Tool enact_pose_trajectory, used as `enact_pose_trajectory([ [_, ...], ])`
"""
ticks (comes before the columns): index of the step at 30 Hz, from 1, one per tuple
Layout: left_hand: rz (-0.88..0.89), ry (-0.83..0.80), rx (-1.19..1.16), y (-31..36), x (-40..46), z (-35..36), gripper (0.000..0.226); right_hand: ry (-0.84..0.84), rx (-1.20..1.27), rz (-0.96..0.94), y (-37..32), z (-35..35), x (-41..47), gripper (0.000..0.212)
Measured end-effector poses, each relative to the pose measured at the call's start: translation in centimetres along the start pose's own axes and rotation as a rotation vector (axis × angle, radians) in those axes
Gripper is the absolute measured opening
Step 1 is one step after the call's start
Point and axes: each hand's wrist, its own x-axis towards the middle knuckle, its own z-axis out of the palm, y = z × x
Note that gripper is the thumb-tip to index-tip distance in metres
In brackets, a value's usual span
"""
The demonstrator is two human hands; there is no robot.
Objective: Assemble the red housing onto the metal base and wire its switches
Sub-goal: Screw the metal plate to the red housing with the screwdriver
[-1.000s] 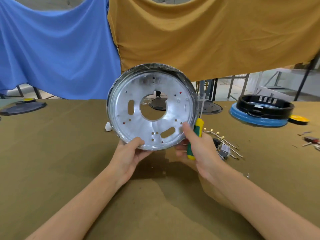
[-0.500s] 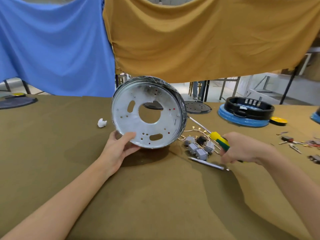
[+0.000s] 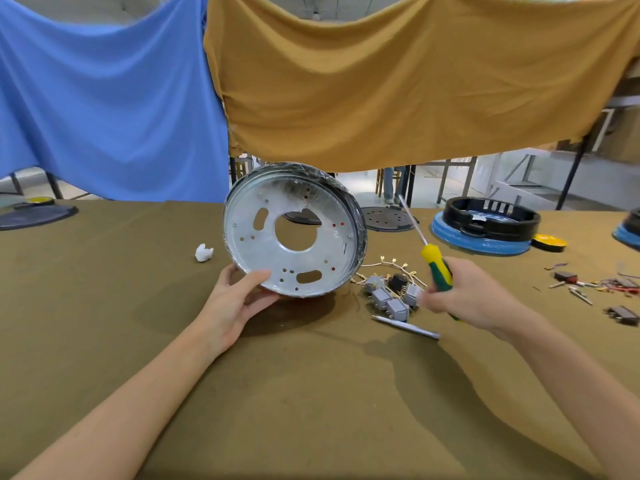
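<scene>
My left hand [image 3: 239, 299] grips the tilted metal base [image 3: 294, 233] by its rim; my right hand [image 3: 464, 296] clutches the screwdriver [image 3: 437, 263]. One-handed, the base could slip onto the switches [image 3: 389, 299].

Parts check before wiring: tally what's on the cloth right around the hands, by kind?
Metal base: 1, tilted on edge, held by the left hand
Screwdriver: 1, in the right hand
Grey switches: 4 visible, wired together
Black round part: 1, among the switches
Metal rod: 1
White scrap: 1
Total: 9
</scene>
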Motion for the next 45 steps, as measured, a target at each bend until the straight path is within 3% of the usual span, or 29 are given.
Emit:
enact_pose_trajectory([
  [4, 0.013, -0.016, -0.016, 0.1, 0.1, -0.2, 0.063, -0.023, 0.261, -0.161, -3.7, 2.2, 0.0, 0.024],
  [11, 0.023, -0.047, 0.014, 0.1, 0.3, -0.5, 0.055, -0.04, 0.536, -0.22, -8.1, 6.1, 2.2, 0.03],
  [21, -0.013, -0.108, 0.052, -0.1, 0.9, -0.3, 0.041, -0.007, 0.403, -0.338, -8.4, 9.9, 4.1, 0.031],
  [27, -0.035, -0.165, 0.054, -0.1, 1.1, 0.0, 0.039, -0.05, 0.296, -0.403, -8.2, 10.4, 4.5, 0.019],
  [31, -0.029, -0.18, 0.059, -0.1, 1.0, 0.2, 0.038, -0.084, 0.2, -0.434, -8.4, 10.8, 4.4, 0.027],
  [36, -0.014, -0.194, 0.067, 0.0, 0.8, 0.3, 0.039, -0.087, 0.211, -0.452, -8.6, 10.9, 4.3, 0.038],
  [45, 0.007, -0.222, 0.092, 0.0, 0.3, 0.6, 0.044, -0.076, 0.206, -0.432, -8.5, 11.4, 4.4, 0.027],
])
